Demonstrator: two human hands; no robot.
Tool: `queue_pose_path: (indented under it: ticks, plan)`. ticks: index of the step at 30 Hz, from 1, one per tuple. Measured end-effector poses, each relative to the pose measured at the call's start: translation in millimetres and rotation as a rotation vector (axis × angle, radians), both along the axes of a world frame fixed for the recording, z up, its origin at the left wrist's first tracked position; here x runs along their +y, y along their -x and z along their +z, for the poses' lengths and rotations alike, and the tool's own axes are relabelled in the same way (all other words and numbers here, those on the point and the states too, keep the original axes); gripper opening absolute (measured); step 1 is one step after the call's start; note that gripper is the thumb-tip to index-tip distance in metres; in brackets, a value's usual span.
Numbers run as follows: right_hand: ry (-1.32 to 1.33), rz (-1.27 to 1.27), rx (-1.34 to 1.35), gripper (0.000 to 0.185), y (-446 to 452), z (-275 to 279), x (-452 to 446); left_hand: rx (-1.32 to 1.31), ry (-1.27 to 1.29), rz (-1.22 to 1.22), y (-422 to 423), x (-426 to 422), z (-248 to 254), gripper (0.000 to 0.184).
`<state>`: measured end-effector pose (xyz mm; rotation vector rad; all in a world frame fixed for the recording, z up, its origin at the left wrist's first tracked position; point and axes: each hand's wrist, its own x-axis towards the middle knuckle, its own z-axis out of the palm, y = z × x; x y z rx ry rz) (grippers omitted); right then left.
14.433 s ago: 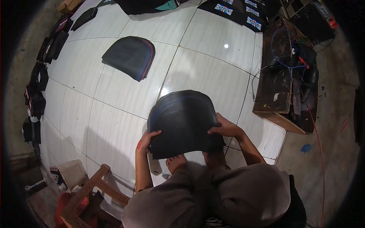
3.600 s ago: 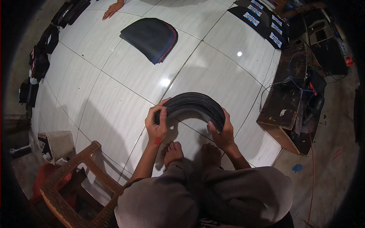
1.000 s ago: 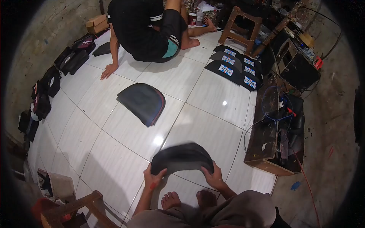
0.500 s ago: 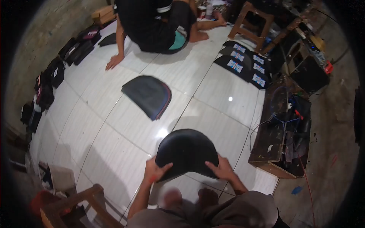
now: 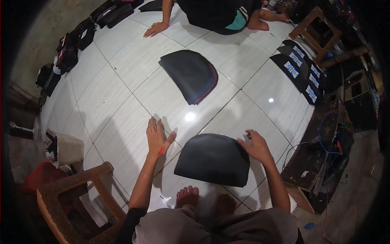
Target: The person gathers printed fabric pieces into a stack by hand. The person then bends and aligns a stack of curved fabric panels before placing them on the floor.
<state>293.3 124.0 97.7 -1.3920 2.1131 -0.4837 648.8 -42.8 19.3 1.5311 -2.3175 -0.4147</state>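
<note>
A stack of black half-round sheets (image 5: 213, 159) lies flat on the tiled floor in front of my feet. To its left, my left hand (image 5: 157, 136) is off the stack, fingers stretched and holding nothing. My right hand (image 5: 255, 145) is at the upper right edge of the stack, its fingers apart; whether a fingertip touches the edge I cannot tell. Farther up the floor lies a second half-round stack (image 5: 189, 75), dark with blue and red layers along its curved edge.
A person in black (image 5: 215, 14) sits at the top, one hand (image 5: 156, 29) on the floor. Black pieces with printed labels (image 5: 296, 69) lie upper right, near a wooden stool (image 5: 315, 32). Another stool (image 5: 81, 199) stands lower left, a wooden box (image 5: 302, 166) at right, dark bags (image 5: 67, 53) at left.
Both my hands have let go of the black stack, which now lies flat on the floor. My left hand has moved away to the left. The view has shifted, with the surroundings displaced to the right.
</note>
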Motion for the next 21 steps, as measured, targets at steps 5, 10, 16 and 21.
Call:
queue_pose_path:
  ticks: [5,10,16,21]
  plan:
    - [0.145,0.049,0.089,0.076,-8.5,-57.6,-114.0,-0.164,0.083,0.058,9.2,-0.3,-33.2,0.089]
    - [0.128,-0.116,0.225,0.083,-33.1,-66.1,-243.8,-0.160,0.032,0.058,6.0,-2.1,-36.8,0.090]
    - [-0.091,-0.294,0.186,0.075,-31.5,-67.3,-307.9,-0.154,-0.020,0.075,5.6,-3.7,-29.9,0.090]
    - [-0.145,-0.374,0.086,0.065,-38.8,-43.2,-311.7,-0.181,0.001,0.058,5.5,-2.3,-30.0,0.089]
